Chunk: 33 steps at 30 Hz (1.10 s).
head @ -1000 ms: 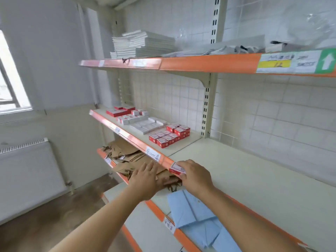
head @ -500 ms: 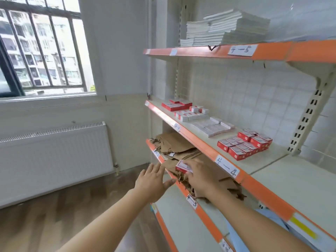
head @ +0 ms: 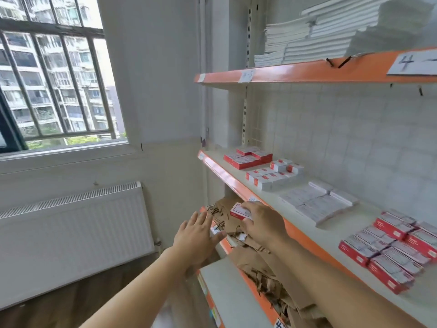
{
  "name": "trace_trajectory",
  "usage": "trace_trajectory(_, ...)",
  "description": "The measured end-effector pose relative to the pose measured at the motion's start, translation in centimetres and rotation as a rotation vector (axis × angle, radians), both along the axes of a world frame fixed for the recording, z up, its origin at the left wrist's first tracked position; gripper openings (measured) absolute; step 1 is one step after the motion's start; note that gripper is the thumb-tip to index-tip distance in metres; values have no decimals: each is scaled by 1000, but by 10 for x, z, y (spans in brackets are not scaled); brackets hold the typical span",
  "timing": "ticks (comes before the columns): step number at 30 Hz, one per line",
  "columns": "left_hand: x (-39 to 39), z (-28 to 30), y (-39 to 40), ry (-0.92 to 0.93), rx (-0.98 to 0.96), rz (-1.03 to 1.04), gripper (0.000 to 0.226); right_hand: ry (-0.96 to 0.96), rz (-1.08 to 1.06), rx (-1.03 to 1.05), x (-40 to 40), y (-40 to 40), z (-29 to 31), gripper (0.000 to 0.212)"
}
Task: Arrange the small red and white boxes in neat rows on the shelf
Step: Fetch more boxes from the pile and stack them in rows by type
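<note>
Your right hand [head: 262, 223] is gripping a box [head: 240, 211], probably just near of the shelf [head: 340, 235]; your left hand [head: 197, 235] is hovering spread and empty.

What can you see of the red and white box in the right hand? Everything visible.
The small red and white box is a flat carton, cardboard by the look of it: white top face with a red border and red side. Its print is too blurred to read. It is tilted slightly and held in the air by the right hand, whose fingers curl over its top and far end. It sits in front of the orange shelf edge, above the brown paper bags. Nothing else touches it.
</note>
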State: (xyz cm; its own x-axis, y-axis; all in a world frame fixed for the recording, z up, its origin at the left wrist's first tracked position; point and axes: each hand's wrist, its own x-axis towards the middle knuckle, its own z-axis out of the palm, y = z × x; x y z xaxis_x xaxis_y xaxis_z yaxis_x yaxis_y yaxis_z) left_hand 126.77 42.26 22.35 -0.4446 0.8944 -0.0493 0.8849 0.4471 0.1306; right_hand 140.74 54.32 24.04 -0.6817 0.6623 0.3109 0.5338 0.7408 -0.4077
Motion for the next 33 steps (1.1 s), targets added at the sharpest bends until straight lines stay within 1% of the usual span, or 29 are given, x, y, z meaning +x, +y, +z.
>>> trace_trajectory(2,-20,-1,20,-14,-15,-10,77,-21,-11,4,-18,21,1,38)
trace_trajectory(5,-52,-5,50,-16,-5,-11,77,-47,-33,1,-44,50,0,43)
trace_trajectory(10,-103,-4,104,-35,-29,-80,79,-33,-92,24,-93,98,-4,44)
trace_trajectory(14,-151,3,143,-13,-21,-164,78,0,-192,52,-138,134,-4,40)
trace_trajectory(21,-231,17,210,15,0,-346,76,32,-395,27,-200,188,6,40)
trace_trajectory(27,-252,12,283,-32,34,-489,77,-9,-552,27,-208,231,7,37)
trace_trajectory(33,-251,7,346,-65,98,-549,78,-50,-634,80,-207,269,2,43)
